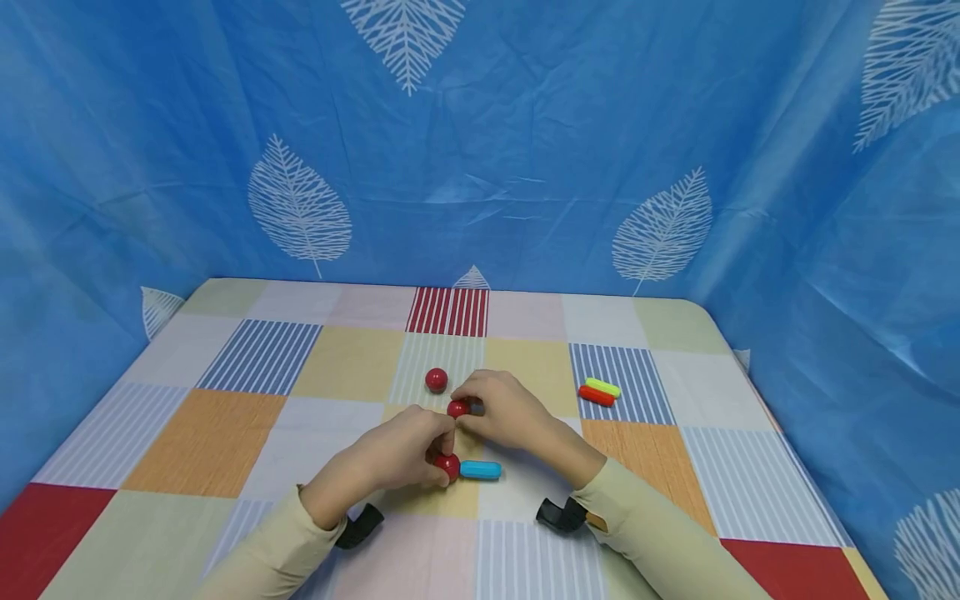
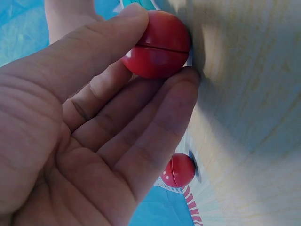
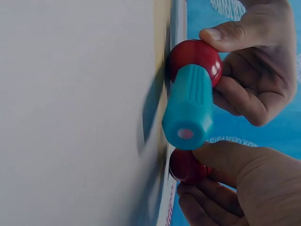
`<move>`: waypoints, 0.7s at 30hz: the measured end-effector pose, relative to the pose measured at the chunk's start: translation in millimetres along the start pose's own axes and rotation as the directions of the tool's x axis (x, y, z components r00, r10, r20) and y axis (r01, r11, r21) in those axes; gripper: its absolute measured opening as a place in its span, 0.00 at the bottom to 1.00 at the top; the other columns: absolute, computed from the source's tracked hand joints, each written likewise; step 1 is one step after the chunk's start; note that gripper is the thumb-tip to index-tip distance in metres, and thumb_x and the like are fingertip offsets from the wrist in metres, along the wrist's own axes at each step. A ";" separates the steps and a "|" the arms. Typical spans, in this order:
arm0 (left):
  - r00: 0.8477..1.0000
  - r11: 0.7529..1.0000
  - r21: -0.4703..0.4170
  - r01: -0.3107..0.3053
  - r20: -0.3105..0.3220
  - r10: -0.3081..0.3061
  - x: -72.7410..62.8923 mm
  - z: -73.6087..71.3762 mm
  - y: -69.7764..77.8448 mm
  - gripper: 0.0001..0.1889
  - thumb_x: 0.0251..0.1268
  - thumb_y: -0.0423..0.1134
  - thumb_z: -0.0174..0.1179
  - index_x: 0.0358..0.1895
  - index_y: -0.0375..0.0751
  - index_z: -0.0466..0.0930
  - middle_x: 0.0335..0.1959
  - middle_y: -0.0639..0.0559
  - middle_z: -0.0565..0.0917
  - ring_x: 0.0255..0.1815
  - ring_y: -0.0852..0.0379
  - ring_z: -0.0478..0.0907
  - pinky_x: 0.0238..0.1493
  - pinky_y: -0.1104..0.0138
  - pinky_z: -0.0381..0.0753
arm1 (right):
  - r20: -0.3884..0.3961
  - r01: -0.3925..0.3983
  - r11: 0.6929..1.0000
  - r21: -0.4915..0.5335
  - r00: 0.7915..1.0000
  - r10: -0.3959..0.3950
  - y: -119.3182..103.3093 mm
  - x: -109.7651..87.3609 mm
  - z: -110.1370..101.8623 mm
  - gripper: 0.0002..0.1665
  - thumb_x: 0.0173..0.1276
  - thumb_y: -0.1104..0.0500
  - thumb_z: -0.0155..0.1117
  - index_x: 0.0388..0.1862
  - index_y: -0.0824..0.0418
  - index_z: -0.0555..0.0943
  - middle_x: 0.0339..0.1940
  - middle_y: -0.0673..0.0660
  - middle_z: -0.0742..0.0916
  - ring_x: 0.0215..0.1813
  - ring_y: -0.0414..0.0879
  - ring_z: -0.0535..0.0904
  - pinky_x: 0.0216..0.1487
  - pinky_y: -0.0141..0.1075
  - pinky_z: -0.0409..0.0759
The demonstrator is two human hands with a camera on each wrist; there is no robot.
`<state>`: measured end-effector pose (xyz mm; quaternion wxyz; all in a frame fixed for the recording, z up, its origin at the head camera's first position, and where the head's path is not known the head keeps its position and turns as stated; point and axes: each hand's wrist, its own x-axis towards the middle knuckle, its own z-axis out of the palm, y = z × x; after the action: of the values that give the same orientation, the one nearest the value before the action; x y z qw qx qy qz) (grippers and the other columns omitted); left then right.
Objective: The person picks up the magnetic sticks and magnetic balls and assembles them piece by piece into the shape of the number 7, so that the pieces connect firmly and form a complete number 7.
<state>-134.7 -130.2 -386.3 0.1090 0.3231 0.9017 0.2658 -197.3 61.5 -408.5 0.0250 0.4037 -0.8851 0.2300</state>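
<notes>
In the head view, my left hand [image 1: 405, 448] pinches a red ball [image 1: 448, 467] between thumb and fingers, low over the cloth. A turquoise ribbed rod [image 1: 481, 470] extends rightward from that ball, its end against it. Just beyond, my right hand [image 1: 507, 410] holds a second red ball [image 1: 458, 408] between thumb and fingers. The left wrist view shows a seam around the left hand's ball [image 2: 160, 44]. In the right wrist view, the rod [image 3: 188, 106] points toward the camera and the right hand's ball [image 3: 187, 165] sits below it.
A third red ball [image 1: 437, 380] lies farther back on the patchwork cloth [image 1: 330, 433]. To the right, a yellow rod [image 1: 603, 387] and a red-orange rod [image 1: 596, 396] lie side by side. A blue leaf-patterned curtain [image 1: 480, 167] surrounds the table's back and sides.
</notes>
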 end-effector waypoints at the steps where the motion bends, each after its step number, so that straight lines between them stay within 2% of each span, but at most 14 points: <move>1: 1.000 1.000 -0.001 -0.002 -0.002 0.002 0.0 0.7 -0.1 0.16 0.47 0.36 0.77 0.27 0.45 0.74 0.21 0.59 0.77 0.23 0.66 0.69 0.27 0.71 0.73 | -0.002 -0.002 1.000 0.001 1.000 0.002 0.6 -2.9 -1.3 0.13 0.59 0.57 0.72 0.44 0.56 0.87 0.37 0.46 0.85 0.40 0.37 0.78 0.43 0.32 0.77; 10: 1.000 1.000 -0.031 0.001 -0.018 -0.001 -1.5 4.1 -1.5 0.16 0.46 0.35 0.77 0.27 0.44 0.74 0.22 0.60 0.77 0.24 0.61 0.73 0.28 0.71 0.74 | -0.018 -0.052 0.998 0.022 0.998 0.052 4.6 -27.9 -15.2 0.12 0.58 0.56 0.74 0.42 0.55 0.87 0.36 0.45 0.85 0.38 0.39 0.79 0.41 0.34 0.77; 21: 1.000 0.999 -0.034 0.027 -0.014 -0.027 -0.1 1.0 -0.6 0.16 0.46 0.34 0.77 0.27 0.44 0.74 0.23 0.59 0.77 0.26 0.58 0.75 0.29 0.69 0.75 | 0.014 -0.092 0.996 -0.023 0.996 0.092 6.4 -60.4 -27.7 0.13 0.58 0.57 0.74 0.43 0.54 0.87 0.38 0.43 0.85 0.41 0.35 0.78 0.44 0.32 0.78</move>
<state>-134.6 -130.2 -387.5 0.1117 0.3071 0.9021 0.2819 -165.2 119.4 -400.1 0.0124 0.3639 -0.9055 0.2181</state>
